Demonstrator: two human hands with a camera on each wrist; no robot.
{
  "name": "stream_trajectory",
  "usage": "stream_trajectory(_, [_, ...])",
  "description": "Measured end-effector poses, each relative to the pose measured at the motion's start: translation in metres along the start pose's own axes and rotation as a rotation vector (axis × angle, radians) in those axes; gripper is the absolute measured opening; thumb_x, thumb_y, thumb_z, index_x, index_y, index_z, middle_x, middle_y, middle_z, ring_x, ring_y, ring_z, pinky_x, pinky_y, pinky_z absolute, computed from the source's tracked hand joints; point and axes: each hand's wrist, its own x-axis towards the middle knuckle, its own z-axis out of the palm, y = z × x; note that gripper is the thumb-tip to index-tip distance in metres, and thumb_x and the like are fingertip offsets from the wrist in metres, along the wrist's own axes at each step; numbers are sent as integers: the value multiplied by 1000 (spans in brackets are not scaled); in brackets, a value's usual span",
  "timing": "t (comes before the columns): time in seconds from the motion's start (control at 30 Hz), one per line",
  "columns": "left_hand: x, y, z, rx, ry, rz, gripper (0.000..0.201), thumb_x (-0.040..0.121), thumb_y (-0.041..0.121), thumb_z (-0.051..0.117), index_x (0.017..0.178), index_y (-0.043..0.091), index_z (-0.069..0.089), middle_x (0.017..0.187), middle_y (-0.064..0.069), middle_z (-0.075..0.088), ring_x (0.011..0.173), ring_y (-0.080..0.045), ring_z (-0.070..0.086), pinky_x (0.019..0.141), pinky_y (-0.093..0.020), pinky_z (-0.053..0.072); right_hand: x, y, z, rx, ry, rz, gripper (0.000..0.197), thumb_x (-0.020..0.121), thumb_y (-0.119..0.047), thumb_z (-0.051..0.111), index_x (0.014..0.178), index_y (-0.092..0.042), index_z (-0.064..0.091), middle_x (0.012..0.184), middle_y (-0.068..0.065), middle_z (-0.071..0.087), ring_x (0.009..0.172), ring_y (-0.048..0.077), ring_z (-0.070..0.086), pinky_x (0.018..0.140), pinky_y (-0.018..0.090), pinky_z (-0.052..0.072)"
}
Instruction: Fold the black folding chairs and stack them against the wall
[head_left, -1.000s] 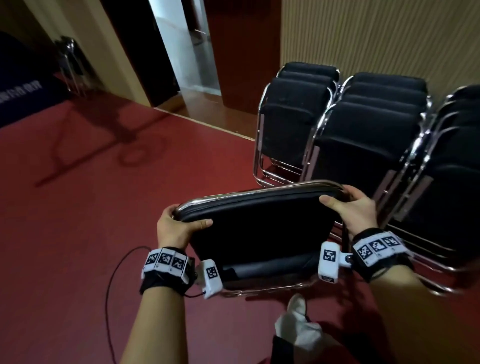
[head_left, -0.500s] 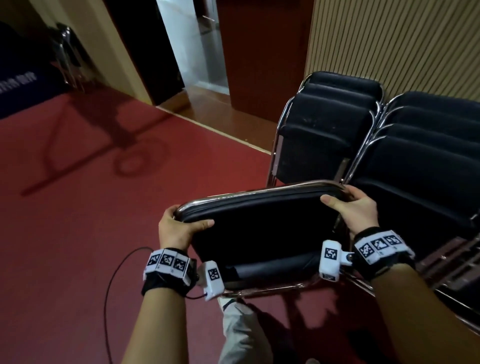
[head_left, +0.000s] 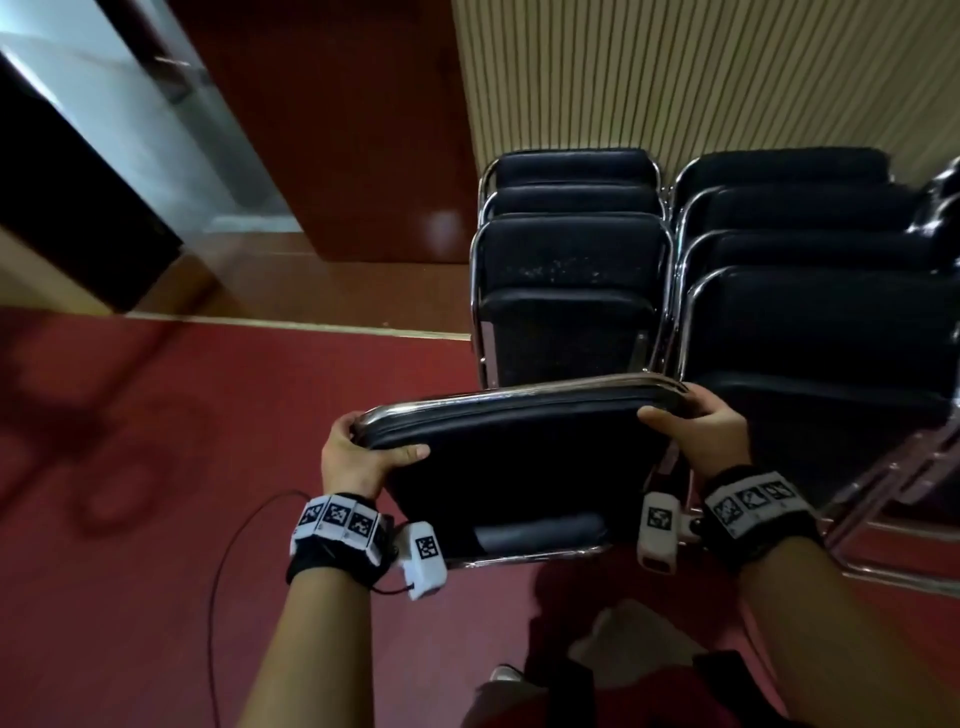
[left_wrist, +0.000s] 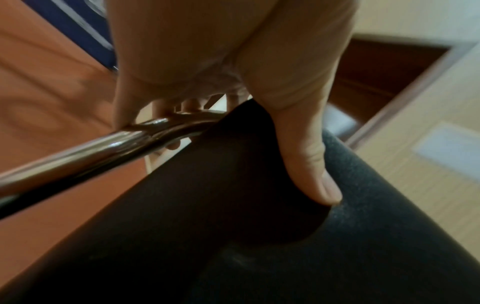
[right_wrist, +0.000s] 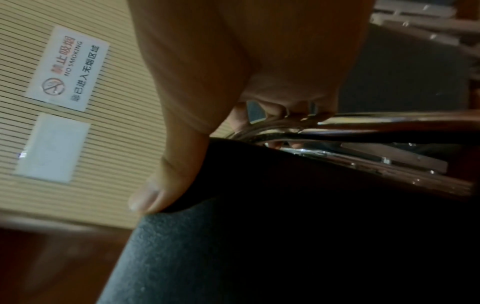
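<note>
A folded black padded chair with a chrome tube frame (head_left: 519, 467) hangs in the air between the two hands, over the dark red carpet (head_left: 156, 519). The left hand (head_left: 358, 457) clamps its top left corner, thumb flat on the black padding and fingers (left_wrist: 192, 107) curled behind the chrome tube. The right hand (head_left: 711, 441) clamps the top right corner the same way, thumb on the pad, fingers (right_wrist: 241, 117) wrapped round the tube.

Just beyond the held chair, a row of three folded black chairs (head_left: 569, 275) leans against the ribbed beige wall panel (head_left: 727, 78). Beside it on the right stands a second row of four folded black chairs (head_left: 810, 312); more chrome frames show at the right edge. The held chair's top rail overlaps the lower part of the nearer stacks.

A white no-smoking sign (right_wrist: 67, 67) is fixed to the ribbed wall, with a blank white plate (right_wrist: 52, 148) beside it. To the left are a dark reddish-brown door (head_left: 332, 130) and a wooden threshold strip (head_left: 291, 325). A thin black cable (head_left: 228, 561) loops over the carpet from the left wristband.
</note>
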Motion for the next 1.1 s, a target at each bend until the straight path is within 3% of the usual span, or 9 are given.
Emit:
stream_trajectory(0.2, [91,23,57,73,-120,4,83,49,7,98,119,15,56,109,-2,65,102,-21,64,89,-29,50,65,4,18,-44,130,53,41,65,-14,90,101,-19,71,98,4,73,88,15,68,80,27,54])
stream_trajectory(0.37, [149,22,103,85,-159,-56,83,44,7,99,115,15,57,109,-4,68,102,-23,67,89,-31,53,119,6,24,-78,206,158,76,61,-20,92,129,-11,61,115,4,66,107,19,63,96,33,52])
stream_trajectory(0.47, [175,19,128,100,-198,-81,87,40,12,101,116,16,57,109,-3,69,101,-22,67,89,-32,54,143,1,24,-103,192,200,50,68,-15,88,110,-19,61,95,-9,63,93,11,60,83,23,48])
stream_trajectory(0.6, [208,21,150,142,-244,-117,106,18,38,102,113,23,59,108,1,70,101,-21,68,96,-42,55,152,-6,27,-152,214,221,44,71,-13,86,103,-27,58,82,-15,58,75,1,56,67,12,41])
stream_trajectory(0.77, [239,21,171,199,-303,-165,120,0,55,95,111,26,60,107,3,71,99,-21,69,94,-42,56,172,7,31,-231,254,251,62,67,-21,89,123,-15,64,102,-3,63,95,13,58,85,23,42])
stream_trajectory(0.83, [252,22,179,216,-328,-171,117,2,54,96,110,26,60,106,3,71,99,-20,69,94,-41,56,178,8,35,-224,259,281,52,69,-21,88,115,-20,65,97,-5,63,92,13,57,83,22,41])
stream_trajectory(0.97, [273,34,193,261,-376,-182,88,35,23,102,111,21,57,103,4,68,101,-21,66,91,-34,54,196,7,48,-222,268,310,35,63,-26,91,91,-24,69,85,-10,69,85,12,65,73,19,46])
stream_trajectory(1.0, [280,37,198,257,-390,-185,89,35,24,102,111,21,57,104,4,68,101,-21,66,93,-35,54,202,8,50,-195,289,321,37,61,-26,92,90,-25,70,87,-7,72,87,13,67,77,21,49])
stream_trajectory(1.1, [303,44,213,245,-432,-194,108,12,45,99,110,23,58,105,3,70,98,-20,68,94,-40,56,219,12,54,-119,346,345,39,59,-21,93,90,-26,70,91,-4,73,92,16,68,86,28,52])
